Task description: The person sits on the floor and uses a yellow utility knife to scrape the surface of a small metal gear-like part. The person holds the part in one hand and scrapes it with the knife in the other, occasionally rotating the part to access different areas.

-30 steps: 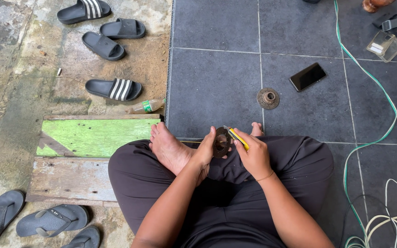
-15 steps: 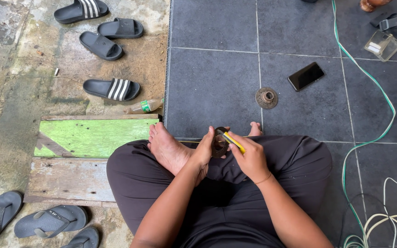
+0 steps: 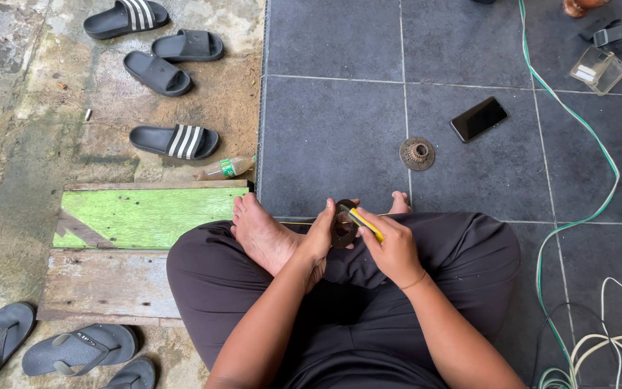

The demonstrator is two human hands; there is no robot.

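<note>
A small dark round part (image 3: 343, 225), ring-like and toothed, sits at the centre of the frame, just above the person's crossed legs. The left hand (image 3: 319, 241) is closed around its left edge, holding it upright so its flat face turns toward the right hand. The right hand (image 3: 391, 248) grips a slim yellow-handled tool (image 3: 363, 223). The tool's long axis runs diagonally, from the fist at lower right up to its tip at upper left, where it meets the part's face.

Compared with a second ago, almost nothing has shifted: both hands and the part hold the same spot, and the tool keeps its slant. The work looks steady, mid-step.

Outward, a similar round metal part (image 3: 417, 153) lies on the dark floor tiles (image 3: 332, 130) above the hands, a black phone (image 3: 479, 119) beyond it. A green cable (image 3: 599, 144) trails down the right. Dark sandals (image 3: 174, 141) and a green board (image 3: 152, 215) lie at left.
</note>
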